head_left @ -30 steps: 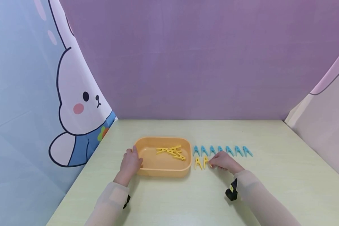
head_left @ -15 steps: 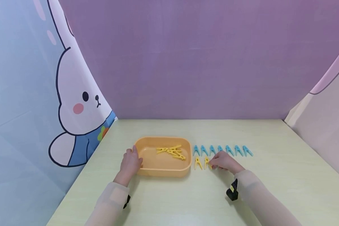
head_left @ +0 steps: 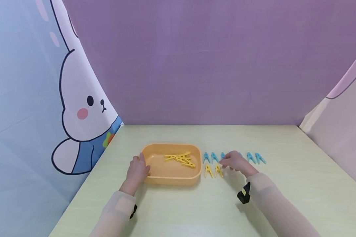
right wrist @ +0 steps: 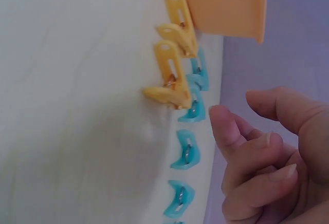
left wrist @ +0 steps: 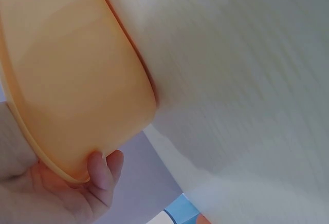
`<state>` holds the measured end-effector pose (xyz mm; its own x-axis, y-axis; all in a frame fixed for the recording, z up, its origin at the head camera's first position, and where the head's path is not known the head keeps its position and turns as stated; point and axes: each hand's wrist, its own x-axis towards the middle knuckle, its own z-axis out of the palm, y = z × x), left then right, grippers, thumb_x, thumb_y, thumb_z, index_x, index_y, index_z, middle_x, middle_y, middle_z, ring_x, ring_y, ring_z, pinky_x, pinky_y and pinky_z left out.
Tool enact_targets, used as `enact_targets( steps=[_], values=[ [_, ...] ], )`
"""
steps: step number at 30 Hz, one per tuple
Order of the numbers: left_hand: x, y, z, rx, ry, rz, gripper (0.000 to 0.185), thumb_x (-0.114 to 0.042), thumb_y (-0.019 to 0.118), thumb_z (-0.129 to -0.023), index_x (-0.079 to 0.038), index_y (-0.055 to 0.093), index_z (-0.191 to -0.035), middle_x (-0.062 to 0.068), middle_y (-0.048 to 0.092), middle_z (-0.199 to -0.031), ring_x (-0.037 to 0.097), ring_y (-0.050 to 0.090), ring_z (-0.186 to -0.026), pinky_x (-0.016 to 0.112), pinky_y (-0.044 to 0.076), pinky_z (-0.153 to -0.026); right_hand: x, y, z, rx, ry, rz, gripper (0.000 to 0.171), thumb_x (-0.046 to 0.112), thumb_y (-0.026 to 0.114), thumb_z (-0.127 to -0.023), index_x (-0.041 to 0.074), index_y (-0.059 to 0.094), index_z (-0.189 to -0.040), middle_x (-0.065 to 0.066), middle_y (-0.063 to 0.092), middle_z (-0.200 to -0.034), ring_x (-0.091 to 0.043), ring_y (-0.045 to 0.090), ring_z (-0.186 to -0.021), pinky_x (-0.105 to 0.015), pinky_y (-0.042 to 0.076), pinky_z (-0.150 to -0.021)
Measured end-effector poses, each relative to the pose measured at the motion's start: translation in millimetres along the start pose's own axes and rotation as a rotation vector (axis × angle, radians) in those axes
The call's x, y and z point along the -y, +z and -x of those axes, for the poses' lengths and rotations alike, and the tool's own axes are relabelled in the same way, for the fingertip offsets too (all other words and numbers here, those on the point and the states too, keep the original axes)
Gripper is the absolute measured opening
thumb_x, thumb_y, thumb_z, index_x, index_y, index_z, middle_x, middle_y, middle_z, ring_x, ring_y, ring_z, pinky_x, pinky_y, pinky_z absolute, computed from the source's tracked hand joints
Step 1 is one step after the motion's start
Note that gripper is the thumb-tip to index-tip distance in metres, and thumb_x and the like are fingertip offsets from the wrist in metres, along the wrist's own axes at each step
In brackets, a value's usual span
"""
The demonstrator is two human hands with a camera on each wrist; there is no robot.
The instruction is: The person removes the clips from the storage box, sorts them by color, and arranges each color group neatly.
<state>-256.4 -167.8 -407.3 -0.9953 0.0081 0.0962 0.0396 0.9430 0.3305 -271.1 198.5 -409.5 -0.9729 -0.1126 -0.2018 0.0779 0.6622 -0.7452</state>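
Note:
My left hand (head_left: 137,170) grips the left end of an orange plastic basin (head_left: 172,181); in the left wrist view its fingers curl over the basin's rim. Several yellow clothespins (head_left: 182,160) lie in a loose pile inside. Two more stand on the table right of the basin, one yellow clothespin (head_left: 207,168) nearer to it and another yellow clothespin (head_left: 218,167) beside that. My right hand (head_left: 234,161) hovers just above and right of the second one. The right wrist view shows its thumb and forefinger apart, nothing between them.
Behind the yellow pair runs a row of several blue clothespins (head_left: 214,157), partly covered by my right hand in the head view. A purple curtain (head_left: 207,82) closes off the table's back edge, and a rabbit-print cloth (head_left: 77,131) hangs at the left.
My right hand has let go of the second yellow clothespin, after shifting it slightly right, and lifted up and away. My left hand and the basin have stayed put.

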Motion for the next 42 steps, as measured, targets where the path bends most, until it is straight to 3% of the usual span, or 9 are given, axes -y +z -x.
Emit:
enact_targets(
  steps=[7,11,18,28,35,42],
  values=[
    [-0.7,-1.8,1.4,-0.003,0.002,0.0,0.064,-0.014,0.059,-0.089,0.016,0.027,-0.135,0.035,0.039,-0.119,0.044,0.047,-0.101,0.05,0.046,-0.076,29,-5,-8,-0.017,-0.031,0.037,0.026,0.017,0.056,-0.089,-0.002,0.066,-0.104,-0.007,0.065,-0.083,-0.017,0.046,-0.054,-0.029,0.04,-0.051],
    [-1.4,-2.5,1.7,0.002,-0.002,0.005,0.064,-0.014,0.059,-0.089,0.016,0.027,-0.135,0.036,0.039,-0.119,0.045,0.047,-0.101,0.05,0.046,-0.076,50,-5,-10,-0.001,-0.041,0.039,0.026,0.018,0.056,-0.09,0.0,0.066,-0.105,-0.01,0.065,-0.088,-0.021,0.052,-0.067,-0.033,0.046,-0.061],
    [-1.9,-2.1,1.3,0.013,-0.017,0.026,0.065,-0.014,0.059,-0.089,0.016,0.026,-0.136,0.035,0.039,-0.12,0.044,0.046,-0.102,0.05,0.045,-0.078,75,-1,-13,0.0,-0.096,0.053,0.024,0.018,0.056,-0.09,0.0,0.066,-0.103,-0.011,0.065,-0.089,-0.019,0.055,-0.07,-0.031,0.047,-0.062],
    [-1.5,-0.9,1.1,0.003,-0.015,0.027,0.065,-0.014,0.059,-0.089,0.015,0.026,-0.136,0.035,0.039,-0.12,0.043,0.046,-0.101,0.049,0.045,-0.077,86,8,-17,-0.002,-0.107,0.054,0.022,0.018,0.057,-0.09,0.002,0.067,-0.1,-0.005,0.064,-0.082,-0.019,0.057,-0.075,-0.039,0.049,-0.072],
    [0.0,0.2,0.9,-0.01,-0.01,0.019,0.065,-0.015,0.06,-0.088,0.014,0.027,-0.136,0.034,0.04,-0.119,0.043,0.047,-0.101,0.049,0.046,-0.075,92,12,-18,0.0,-0.115,0.059,0.022,0.017,0.058,-0.089,0.0,0.068,-0.099,-0.005,0.064,-0.082,-0.019,0.057,-0.074,-0.034,0.05,-0.066],
    [-0.7,-0.5,1.7,-0.012,0.0,0.013,0.064,-0.014,0.06,-0.088,0.015,0.027,-0.136,0.035,0.04,-0.118,0.043,0.047,-0.1,0.048,0.046,-0.075,96,15,-21,0.011,-0.127,0.056,0.022,0.018,0.058,-0.09,0.0,0.067,-0.1,-0.005,0.064,-0.083,-0.019,0.058,-0.077,-0.035,0.05,-0.069]
  ],
)
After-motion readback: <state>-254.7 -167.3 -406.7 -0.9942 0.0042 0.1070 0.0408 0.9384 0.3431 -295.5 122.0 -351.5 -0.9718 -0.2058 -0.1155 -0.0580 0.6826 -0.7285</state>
